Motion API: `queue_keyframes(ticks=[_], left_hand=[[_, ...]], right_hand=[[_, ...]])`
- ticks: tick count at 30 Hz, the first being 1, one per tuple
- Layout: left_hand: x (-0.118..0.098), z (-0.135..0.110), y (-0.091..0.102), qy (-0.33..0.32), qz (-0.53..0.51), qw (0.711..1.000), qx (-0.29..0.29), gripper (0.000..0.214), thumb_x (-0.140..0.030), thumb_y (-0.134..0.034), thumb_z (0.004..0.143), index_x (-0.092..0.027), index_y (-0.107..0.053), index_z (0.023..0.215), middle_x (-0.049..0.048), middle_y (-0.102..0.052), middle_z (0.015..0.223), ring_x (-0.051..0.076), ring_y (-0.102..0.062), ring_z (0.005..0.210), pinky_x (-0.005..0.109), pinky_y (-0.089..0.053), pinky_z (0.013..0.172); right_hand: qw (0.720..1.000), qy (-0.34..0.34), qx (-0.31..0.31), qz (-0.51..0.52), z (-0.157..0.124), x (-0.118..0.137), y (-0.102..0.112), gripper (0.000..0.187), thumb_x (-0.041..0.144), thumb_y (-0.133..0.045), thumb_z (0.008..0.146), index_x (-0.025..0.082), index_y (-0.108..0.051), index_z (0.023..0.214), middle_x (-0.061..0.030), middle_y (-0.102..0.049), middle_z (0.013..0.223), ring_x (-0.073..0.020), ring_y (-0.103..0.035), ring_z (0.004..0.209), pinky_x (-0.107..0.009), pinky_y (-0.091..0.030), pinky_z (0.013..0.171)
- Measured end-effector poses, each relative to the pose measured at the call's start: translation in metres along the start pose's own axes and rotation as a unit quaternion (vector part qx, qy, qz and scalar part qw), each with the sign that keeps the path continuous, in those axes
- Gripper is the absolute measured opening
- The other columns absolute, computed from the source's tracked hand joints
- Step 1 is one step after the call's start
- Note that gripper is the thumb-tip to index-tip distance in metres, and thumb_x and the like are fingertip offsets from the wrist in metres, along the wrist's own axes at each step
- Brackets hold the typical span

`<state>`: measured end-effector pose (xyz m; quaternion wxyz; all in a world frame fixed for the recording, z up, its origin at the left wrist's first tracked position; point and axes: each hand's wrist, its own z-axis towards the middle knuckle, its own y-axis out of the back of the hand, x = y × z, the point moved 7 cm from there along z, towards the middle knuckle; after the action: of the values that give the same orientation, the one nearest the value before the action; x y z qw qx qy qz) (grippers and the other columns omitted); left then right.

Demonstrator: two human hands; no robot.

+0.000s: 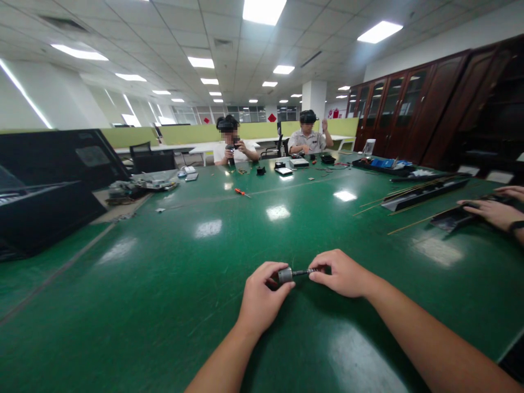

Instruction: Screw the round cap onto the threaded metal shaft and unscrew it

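Note:
Above the green table, my left hand (262, 295) is closed with thumb and fingers around a short grey metal cylinder (285, 275). A thin dark shaft (301, 272) runs out of the cylinder's right end, roughly level. My right hand (339, 274) pinches the far end of this shaft, where it looks grooved like a drill bit. The fingertips cover part of that end. Both hands are close together near the table's front middle.
An orange-handled screwdriver (242, 192) lies on the green table (180, 305). Two people sit across. At right, another person's hands (491, 210) touch a dark channel, near a metal channel (423, 195) and thin rods. A large dark panel (61, 164) stands left.

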<state>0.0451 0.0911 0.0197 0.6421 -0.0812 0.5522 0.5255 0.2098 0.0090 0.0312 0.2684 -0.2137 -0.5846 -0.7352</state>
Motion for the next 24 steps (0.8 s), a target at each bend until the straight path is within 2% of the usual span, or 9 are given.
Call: queue_keyframes(ticks=[12,15,17,19,22,24], left_hand=[[0.001,0.002,0.002,0.014,0.025,1.000,-0.006,0.027,-0.019,-0.076,0.074,-0.027,-0.071,0.099,-0.0006,-0.069,0.098,0.018,-0.063,0.083,0.029,-0.049,0.069],[-0.001,0.001,0.003,0.001,0.049,0.999,-0.011,0.027,-0.020,-0.077,0.072,-0.027,-0.071,0.098,0.0000,-0.070,0.099,0.020,-0.063,0.091,0.032,-0.049,0.079],[-0.002,0.001,0.006,-0.010,0.069,0.997,-0.027,0.027,-0.021,-0.078,0.072,-0.026,-0.071,0.097,0.0008,-0.070,0.099,0.022,-0.062,0.095,0.036,-0.048,0.087],[0.000,0.001,0.009,-0.003,0.076,0.996,-0.043,0.025,-0.024,-0.077,0.072,-0.025,-0.071,0.097,0.0019,-0.070,0.098,0.023,-0.063,0.096,0.038,-0.047,0.089],[0.011,0.004,0.012,0.043,0.045,0.996,-0.063,0.028,-0.033,-0.074,0.075,-0.023,-0.069,0.100,0.0036,-0.070,0.099,0.024,-0.064,0.091,0.038,-0.049,0.086],[0.020,0.006,0.014,0.072,-0.005,0.994,-0.079,0.039,-0.039,-0.071,0.077,-0.021,-0.065,0.110,0.0056,-0.070,0.104,0.024,-0.065,0.094,0.038,-0.049,0.087]], right_hand=[[1.000,-0.018,-0.015,-0.002,0.000,-0.007,0.003,0.018,0.029,-0.063,0.084,0.017,-0.075,0.086,-0.0038,-0.071,0.075,-0.0158,-0.062,0.068,-0.026,-0.043,0.065],[1.000,-0.019,-0.020,0.012,-0.001,-0.007,0.007,0.017,0.029,-0.063,0.084,0.017,-0.075,0.086,-0.0040,-0.071,0.076,-0.0165,-0.062,0.069,-0.027,-0.043,0.066],[0.998,-0.011,-0.038,0.052,-0.003,-0.008,0.017,0.018,0.031,-0.064,0.084,0.017,-0.075,0.086,-0.0048,-0.071,0.079,-0.0175,-0.063,0.073,-0.028,-0.044,0.069],[0.988,-0.004,-0.076,0.135,-0.005,-0.011,0.031,0.023,0.036,-0.062,0.086,0.016,-0.073,0.086,-0.0057,-0.071,0.080,-0.0181,-0.063,0.075,-0.029,-0.045,0.071],[0.947,-0.001,-0.151,0.282,-0.008,-0.024,0.049,0.037,0.045,-0.050,0.092,0.015,-0.067,0.078,-0.0051,-0.065,0.071,-0.0169,-0.060,0.066,-0.029,-0.047,0.067],[0.938,-0.014,-0.181,0.296,-0.006,-0.035,0.050,0.044,0.048,-0.046,0.094,0.016,-0.062,0.070,-0.0038,-0.061,0.065,-0.0159,-0.057,0.062,-0.028,-0.045,0.064]])
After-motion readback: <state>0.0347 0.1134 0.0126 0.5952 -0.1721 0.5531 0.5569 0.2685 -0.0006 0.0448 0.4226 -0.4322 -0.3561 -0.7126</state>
